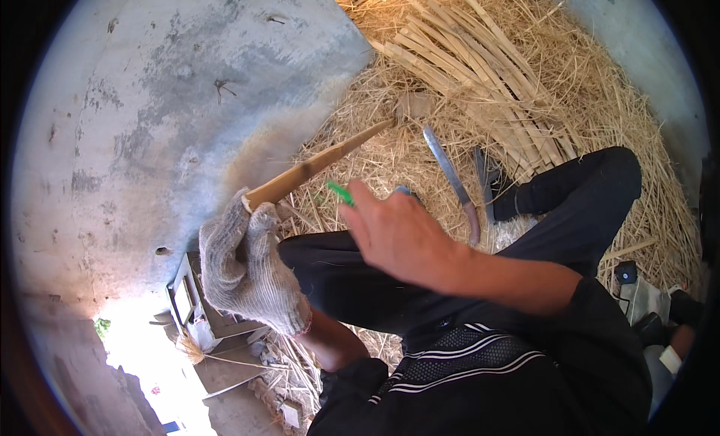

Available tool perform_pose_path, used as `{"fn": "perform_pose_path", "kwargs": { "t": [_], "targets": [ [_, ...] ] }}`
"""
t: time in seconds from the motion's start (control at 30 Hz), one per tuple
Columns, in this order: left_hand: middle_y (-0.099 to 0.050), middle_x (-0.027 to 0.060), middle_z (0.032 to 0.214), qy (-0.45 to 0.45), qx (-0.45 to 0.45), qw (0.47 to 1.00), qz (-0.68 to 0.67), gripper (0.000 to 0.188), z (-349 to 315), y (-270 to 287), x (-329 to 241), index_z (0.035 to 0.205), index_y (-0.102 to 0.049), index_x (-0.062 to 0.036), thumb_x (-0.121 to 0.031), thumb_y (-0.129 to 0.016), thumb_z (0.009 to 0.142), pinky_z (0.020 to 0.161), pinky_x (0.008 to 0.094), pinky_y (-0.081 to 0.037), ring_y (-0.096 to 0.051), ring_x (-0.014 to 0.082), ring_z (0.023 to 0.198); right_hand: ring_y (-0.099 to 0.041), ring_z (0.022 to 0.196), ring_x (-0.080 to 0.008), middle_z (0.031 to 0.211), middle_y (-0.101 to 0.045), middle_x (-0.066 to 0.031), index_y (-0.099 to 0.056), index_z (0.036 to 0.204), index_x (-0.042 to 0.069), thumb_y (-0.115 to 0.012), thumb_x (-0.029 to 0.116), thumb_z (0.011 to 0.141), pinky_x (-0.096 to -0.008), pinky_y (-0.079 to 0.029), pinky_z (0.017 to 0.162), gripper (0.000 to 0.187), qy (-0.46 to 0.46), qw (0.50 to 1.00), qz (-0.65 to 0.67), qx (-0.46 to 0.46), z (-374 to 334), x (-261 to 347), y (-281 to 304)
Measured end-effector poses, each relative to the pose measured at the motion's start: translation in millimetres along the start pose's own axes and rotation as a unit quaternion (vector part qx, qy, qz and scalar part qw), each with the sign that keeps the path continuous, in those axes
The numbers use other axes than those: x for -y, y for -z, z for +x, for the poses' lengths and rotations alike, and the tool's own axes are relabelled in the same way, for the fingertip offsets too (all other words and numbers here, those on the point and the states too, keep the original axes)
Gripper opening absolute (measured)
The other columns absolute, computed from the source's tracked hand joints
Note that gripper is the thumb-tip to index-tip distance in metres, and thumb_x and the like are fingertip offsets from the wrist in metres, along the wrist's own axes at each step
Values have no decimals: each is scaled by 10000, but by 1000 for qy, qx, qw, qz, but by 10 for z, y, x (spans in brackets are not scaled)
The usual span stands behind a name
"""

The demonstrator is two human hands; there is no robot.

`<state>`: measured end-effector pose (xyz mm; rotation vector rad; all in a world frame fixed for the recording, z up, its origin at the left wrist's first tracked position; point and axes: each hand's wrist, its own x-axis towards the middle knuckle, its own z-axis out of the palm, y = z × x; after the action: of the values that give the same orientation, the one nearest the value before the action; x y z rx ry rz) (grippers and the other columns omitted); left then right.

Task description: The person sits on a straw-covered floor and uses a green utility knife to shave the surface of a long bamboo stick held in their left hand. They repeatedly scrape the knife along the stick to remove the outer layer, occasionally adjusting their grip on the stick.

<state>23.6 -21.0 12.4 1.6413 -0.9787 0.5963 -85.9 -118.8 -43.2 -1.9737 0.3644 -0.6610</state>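
A: What's in view, and where's the strip?

B: Seen from above, person seated, legs bent. The pale wood strip (319, 164) is L of centre, near end in the L hand (251, 263), far end tapering up & R over straw (615, 121).

A: Fingers?

B: L, in a grey knit glove: curled closed round the strip's near end. R hand (401, 230), bare: thumb & fingers bent in, pinching a small green item (340, 192); blurred, so can't tell if it has an edge. It's just R of the strip; contact unclear.

A: Risks?

B: My read: strip's held at one end only, so a sideways push could twist it or make the free end dip. Knit may slip on smooth wood. If the green item is sharp, a skid could reach the bare fingers, or the dark trousers (360, 286) below.

A: Anything nearby?

B: Yes, a long knife (450, 169) lies uncovered on the straw, near the R foot; a careless shift of leg could knock it. Stacked strips (487, 76) lie beyond, prob. liable to slide if bumped.
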Motion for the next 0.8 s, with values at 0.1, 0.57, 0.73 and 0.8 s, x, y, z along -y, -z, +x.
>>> {"fn": "perform_pose_path", "kwargs": {
  "t": [0.1, 0.57, 0.73, 0.8],
  "targets": [
    [-700, 158, 905, 7, -18, 1000, -11, 224, -7, -3, -1, 948, -692, 49, 118, -737, 740, 651, 279, -546, -655, 186, 757, -596, 495, -413, 516, -522, -210, -494, 1038, -51, -555, 146, 971, -484, -446, 445, 217, -13, 1000, 18, -2, 21, -40, 25],
    [-710, 123, 892, 53, -27, 998, -4, 200, -57, 116, -1, 961, -706, 27, 77, -755, 773, 590, 232, -511, -648, 132, 700, -606, 491, -401, 542, -570, -204, -527, 1049, -28, -548, 170, 970, -475, -490, 466, 214, 84, 986, -140, -33, 7, -303, -257],
    [-698, 109, 879, 74, -40, 994, -71, 198, -139, 42, -32, 994, -701, 26, 59, -739, 803, 550, 202, -487, -644, 108, 669, -614, 530, -417, 569, -579, -222, -533, 1016, -23, -521, 202, 989, -496, -481, 491, 227, -74, 991, -108, 7, -159, -604, -132],
    [-697, 113, 913, 63, -12, 997, -31, 205, -115, 90, -48, 1006, -705, 20, 70, -716, 808, 627, 221, -510, -654, 121, 709, -613, 539, -424, 574, -574, -231, -529, 1009, -24, -528, 204, 987, -496, -473, 490, 229, -22, 998, -45, 24, -103, -190, 14]
  ]
}}
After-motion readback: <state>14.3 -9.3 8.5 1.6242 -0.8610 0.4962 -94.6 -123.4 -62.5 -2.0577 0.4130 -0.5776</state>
